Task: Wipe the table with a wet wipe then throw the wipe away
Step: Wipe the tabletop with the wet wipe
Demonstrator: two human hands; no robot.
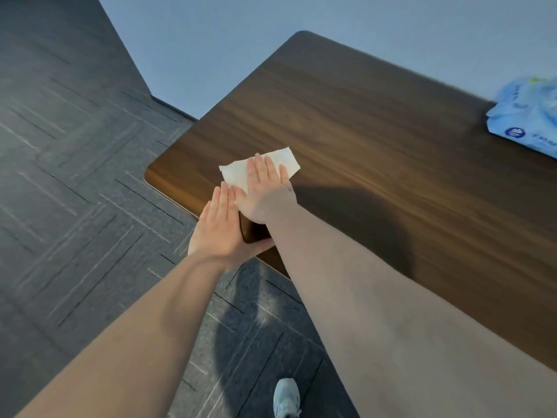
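A white wet wipe lies flat on the dark wooden table near its left front corner. My right hand presses on the wipe with fingers stretched flat and together, covering its middle. My left hand rests flat at the table's front edge just left of the right hand, fingers extended, thumb hooked under the edge, holding nothing.
A blue pack of wet wipes sits at the table's far right. Grey patterned carpet lies left and below the table. A pale wall stands behind. A light shoe shows at the bottom.
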